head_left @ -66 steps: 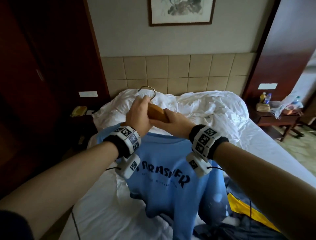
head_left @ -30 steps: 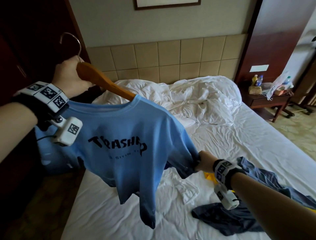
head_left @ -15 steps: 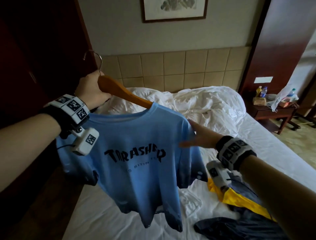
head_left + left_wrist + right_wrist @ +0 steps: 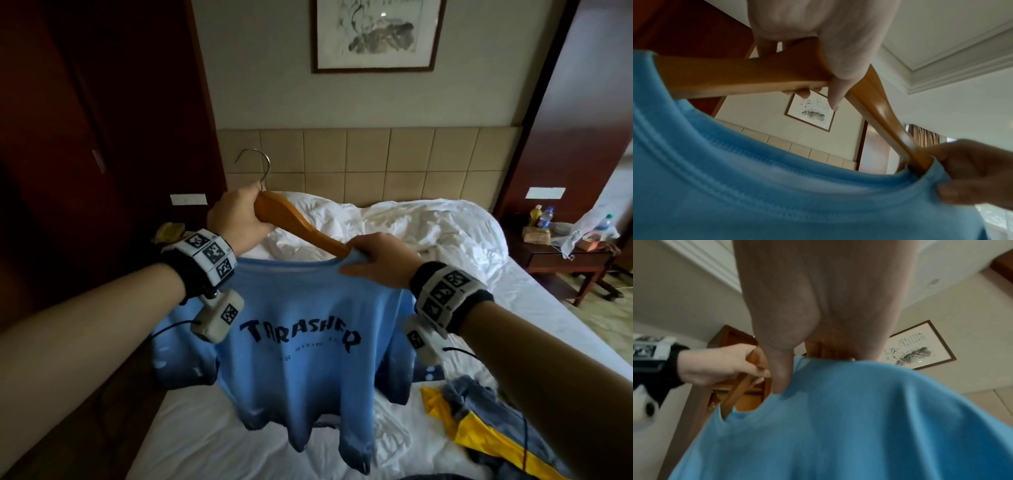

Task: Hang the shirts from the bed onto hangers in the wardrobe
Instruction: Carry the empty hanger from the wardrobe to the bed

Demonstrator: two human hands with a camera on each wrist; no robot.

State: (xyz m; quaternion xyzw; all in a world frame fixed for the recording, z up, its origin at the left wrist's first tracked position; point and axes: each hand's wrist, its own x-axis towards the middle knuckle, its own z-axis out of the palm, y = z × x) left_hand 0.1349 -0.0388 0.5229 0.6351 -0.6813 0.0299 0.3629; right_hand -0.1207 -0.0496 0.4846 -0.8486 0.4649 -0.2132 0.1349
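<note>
Light-blue cotton T-shirt (image 4: 298, 329) with dark lettering hangs from a curved wooden hanger with a metal hook (image 4: 294, 221), held up above the white-sheeted bed (image 4: 513, 308). The left hand (image 4: 239, 219) grips the hanger's centre just below the hook, fingers curled round the wood. The right hand (image 4: 380, 258), which half a second ago lay flat against the shirt's side with fingers extended, now pinches the collar where it meets the hanger's right arm. That arm shows bare wood above the neckline, so the shirt probably sits off-centre, and the pinch likely serves to seat it. A yellow and grey-blue heap of garments (image 4: 479, 425) remains on the bed; hanging in the dark wooden wardrobe (image 4: 85, 137) at left is not yet done.
</note>
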